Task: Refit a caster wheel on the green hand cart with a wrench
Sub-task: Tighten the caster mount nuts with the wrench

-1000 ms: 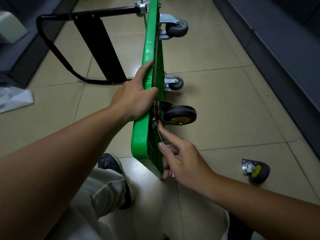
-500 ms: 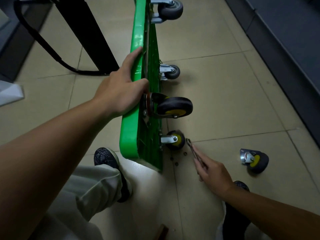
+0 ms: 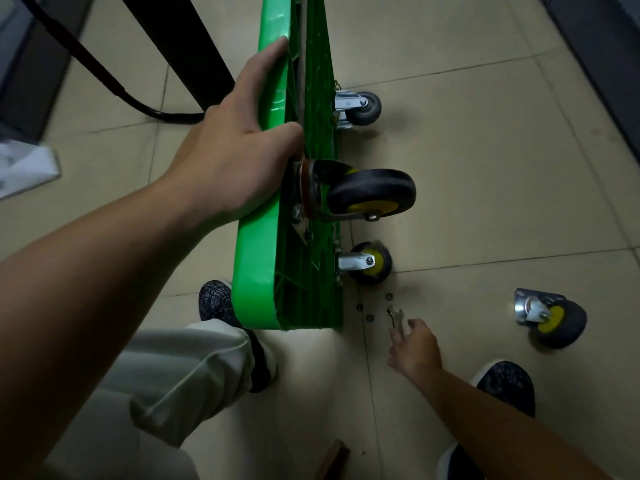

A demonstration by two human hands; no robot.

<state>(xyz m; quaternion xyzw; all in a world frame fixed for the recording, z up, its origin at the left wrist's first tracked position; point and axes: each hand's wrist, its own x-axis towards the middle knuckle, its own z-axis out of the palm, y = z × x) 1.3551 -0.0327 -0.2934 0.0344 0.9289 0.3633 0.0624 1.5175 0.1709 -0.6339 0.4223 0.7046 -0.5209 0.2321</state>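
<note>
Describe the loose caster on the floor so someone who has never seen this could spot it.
Start at the green hand cart tipped on its edge on the tiled floor. Right of its near end, beyond the right hand and wrench, a caster lies alone on the tiles. Unlike the yellow-hubbed wheels mounted on the cart, it is attached to nothing, its silver plate bare.

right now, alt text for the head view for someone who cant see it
A person's left hand grips the top edge of a green hand cart stood on its side, while the right hand holds a wrench down by small nuts or washers on the tiled floor. A loose caster wheel lies farther right.
</note>
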